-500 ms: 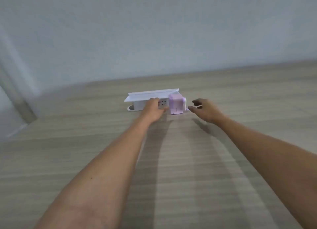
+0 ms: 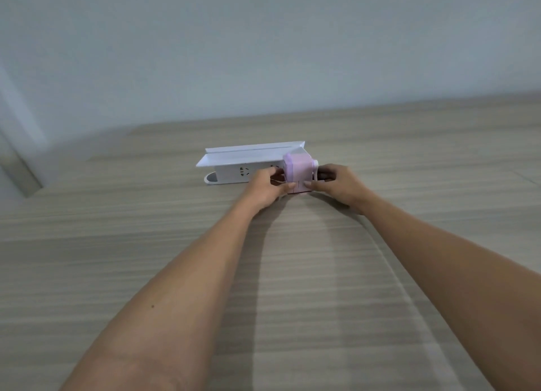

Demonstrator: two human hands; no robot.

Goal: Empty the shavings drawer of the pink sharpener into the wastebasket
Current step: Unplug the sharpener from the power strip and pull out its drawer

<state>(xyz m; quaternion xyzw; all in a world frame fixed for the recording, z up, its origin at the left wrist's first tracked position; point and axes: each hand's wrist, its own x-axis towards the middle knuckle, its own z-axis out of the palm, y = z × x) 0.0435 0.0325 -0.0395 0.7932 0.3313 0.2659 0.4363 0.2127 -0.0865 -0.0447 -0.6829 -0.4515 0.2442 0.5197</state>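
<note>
Both hands have the pink sharpener (image 2: 298, 172) pinched between them, at full reach straight ahead of the person on the pale wood-grain tabletop (image 2: 292, 273). The left hand (image 2: 265, 187) clasps its left face, thumb low against the front near the base and fingers curled round toward the back. The right hand (image 2: 336, 182) presses in from the other side, thumb on the lower front edge, fingers wrapped toward the crank end, which is mostly hidden behind them. So each hand is closed on the sharpener, not clenched empty and not released.

Neither arm is clearly nearer; the sharpener sits midway between the two hands, touching both. Just behind it and running off beyond the left hand lies a white power strip holder (image 2: 248, 163), its long axis crosswise to the arms; the sharpener stands at that holder's right-hand end, close enough that I cannot tell whether they touch.

A seam shows low on the sharpener's front, by both thumbs; I take it for the shavings drawer, which looks shut. If so, it would slide out toward the person, along the line of the forearms. No wastebasket is in sight, so where the drawer must travel afterwards cannot be judged.
</note>
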